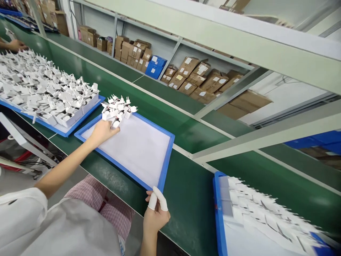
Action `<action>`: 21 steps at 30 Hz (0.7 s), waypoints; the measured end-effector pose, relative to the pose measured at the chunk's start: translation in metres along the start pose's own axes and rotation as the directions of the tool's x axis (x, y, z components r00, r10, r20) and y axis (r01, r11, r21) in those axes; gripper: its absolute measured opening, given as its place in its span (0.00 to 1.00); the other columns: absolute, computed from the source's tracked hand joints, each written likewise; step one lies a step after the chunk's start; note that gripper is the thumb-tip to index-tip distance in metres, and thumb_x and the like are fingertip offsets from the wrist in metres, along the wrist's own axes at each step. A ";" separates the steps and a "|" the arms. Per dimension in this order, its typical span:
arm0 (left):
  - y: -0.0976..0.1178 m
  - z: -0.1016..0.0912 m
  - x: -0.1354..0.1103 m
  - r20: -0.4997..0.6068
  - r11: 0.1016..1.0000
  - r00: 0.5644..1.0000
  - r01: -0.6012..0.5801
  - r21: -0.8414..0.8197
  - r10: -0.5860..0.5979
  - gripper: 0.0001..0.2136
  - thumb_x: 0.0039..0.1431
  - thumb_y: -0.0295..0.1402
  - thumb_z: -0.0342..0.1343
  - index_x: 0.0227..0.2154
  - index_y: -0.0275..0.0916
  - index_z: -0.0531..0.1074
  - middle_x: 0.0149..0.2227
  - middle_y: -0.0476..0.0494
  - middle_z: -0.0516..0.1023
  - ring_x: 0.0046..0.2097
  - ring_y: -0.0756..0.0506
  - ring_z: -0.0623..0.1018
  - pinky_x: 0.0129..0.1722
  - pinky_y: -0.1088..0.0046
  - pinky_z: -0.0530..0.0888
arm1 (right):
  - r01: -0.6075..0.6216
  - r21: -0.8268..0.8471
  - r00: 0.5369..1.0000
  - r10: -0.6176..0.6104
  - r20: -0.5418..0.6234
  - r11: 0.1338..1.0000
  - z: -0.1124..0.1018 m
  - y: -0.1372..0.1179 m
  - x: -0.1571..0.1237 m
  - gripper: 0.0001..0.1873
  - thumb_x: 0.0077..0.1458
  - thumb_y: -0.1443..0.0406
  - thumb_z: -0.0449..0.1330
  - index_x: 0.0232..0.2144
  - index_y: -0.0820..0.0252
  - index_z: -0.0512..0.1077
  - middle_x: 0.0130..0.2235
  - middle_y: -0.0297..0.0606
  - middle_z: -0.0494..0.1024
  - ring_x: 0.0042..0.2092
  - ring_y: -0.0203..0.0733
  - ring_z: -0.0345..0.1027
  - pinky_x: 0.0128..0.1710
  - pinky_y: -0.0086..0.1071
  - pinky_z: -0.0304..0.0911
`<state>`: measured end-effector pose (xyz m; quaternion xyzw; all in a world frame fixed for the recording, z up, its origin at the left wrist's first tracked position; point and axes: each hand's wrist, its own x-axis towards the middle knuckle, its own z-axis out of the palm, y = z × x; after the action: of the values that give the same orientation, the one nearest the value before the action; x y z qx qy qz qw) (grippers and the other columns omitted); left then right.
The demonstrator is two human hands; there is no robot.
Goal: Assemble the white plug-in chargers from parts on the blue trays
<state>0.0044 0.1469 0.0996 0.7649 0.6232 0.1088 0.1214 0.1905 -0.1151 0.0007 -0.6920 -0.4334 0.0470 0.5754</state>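
A shallow blue tray [168, 156] with a white lining lies at an angle on the green bench in front of me. At its far left corner sits a small cluster of white plastic plug housings [121, 106] with prongs pointing up. My left hand [103, 132] reaches over the tray's left side, its fingers closed around the near housing of that cluster; some fingertips are hidden. My right hand [156, 215], with white finger cots on two fingers, pinches the tray's near right corner.
To the left, a larger blue tray [65, 133] is piled with similar white pieces [45, 85]; another person's hand [17, 45] is beyond it. On the right stands a blue bin [220, 213] with rows of white parts [263, 209]. A slanted metal post [266, 138] rises from the bench. Cardboard boxes [197, 73] line shelves behind.
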 end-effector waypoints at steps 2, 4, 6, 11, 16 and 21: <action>0.007 -0.002 -0.047 0.017 0.993 0.995 -0.097 -0.073 0.098 0.17 0.61 0.44 0.50 0.37 0.35 0.75 0.27 0.44 0.78 0.31 0.45 0.78 0.34 0.73 0.71 | -0.053 0.095 0.995 0.045 0.089 0.994 0.011 -0.014 -0.005 0.20 0.62 0.63 0.57 0.56 0.59 0.67 0.41 0.44 0.78 0.30 0.37 0.72 0.34 0.35 0.72; 0.015 0.002 -0.094 -0.083 0.930 0.966 -0.258 -0.263 0.245 0.14 0.60 0.44 0.54 0.31 0.37 0.74 0.22 0.48 0.74 0.24 0.47 0.74 0.28 0.73 0.68 | -0.083 0.132 0.967 0.048 0.251 0.988 0.025 -0.033 -0.009 0.35 0.59 0.60 0.61 0.65 0.56 0.55 0.54 0.51 0.72 0.41 0.42 0.74 0.43 0.40 0.72; 0.021 0.010 -0.133 -0.166 0.792 0.891 -0.453 -0.411 0.423 0.16 0.60 0.45 0.55 0.27 0.37 0.72 0.25 0.47 0.76 0.26 0.47 0.74 0.27 0.73 0.69 | -0.058 0.091 0.937 0.023 0.350 0.994 0.037 -0.048 -0.009 0.43 0.55 0.59 0.64 0.67 0.57 0.51 0.58 0.53 0.68 0.47 0.47 0.72 0.46 0.42 0.71; 0.012 0.029 -0.170 -0.287 0.607 0.724 -0.686 -0.402 0.628 0.20 0.66 0.49 0.48 0.40 0.36 0.73 0.41 0.36 0.78 0.43 0.40 0.76 0.44 0.64 0.74 | 0.016 0.056 0.898 -0.039 0.438 0.998 0.035 -0.057 0.001 0.27 0.58 0.63 0.60 0.59 0.57 0.65 0.49 0.46 0.74 0.45 0.45 0.73 0.42 0.36 0.71; -0.005 0.033 -0.164 -0.134 0.564 0.815 -0.499 -0.658 0.564 0.18 0.67 0.47 0.49 0.49 0.37 0.68 0.48 0.35 0.74 0.54 0.39 0.71 0.53 0.61 0.70 | -0.084 0.083 0.888 0.036 0.459 0.993 0.024 -0.054 -0.009 0.16 0.60 0.58 0.57 0.47 0.60 0.72 0.43 0.43 0.72 0.43 0.45 0.71 0.41 0.37 0.69; -0.008 0.048 -0.155 0.246 0.533 0.794 -0.114 -0.839 0.557 0.22 0.64 0.42 0.56 0.57 0.39 0.63 0.56 0.37 0.71 0.54 0.42 0.74 0.52 0.65 0.72 | -0.002 -0.051 0.869 0.027 0.494 0.999 0.031 -0.052 -0.015 0.16 0.59 0.58 0.59 0.47 0.58 0.71 0.45 0.43 0.72 0.47 0.47 0.65 0.46 0.41 0.65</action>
<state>-0.0191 -0.0054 0.0496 0.7398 0.2912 0.1975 0.5734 0.1353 -0.1031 0.0275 -0.6739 -0.5619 0.2160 0.4282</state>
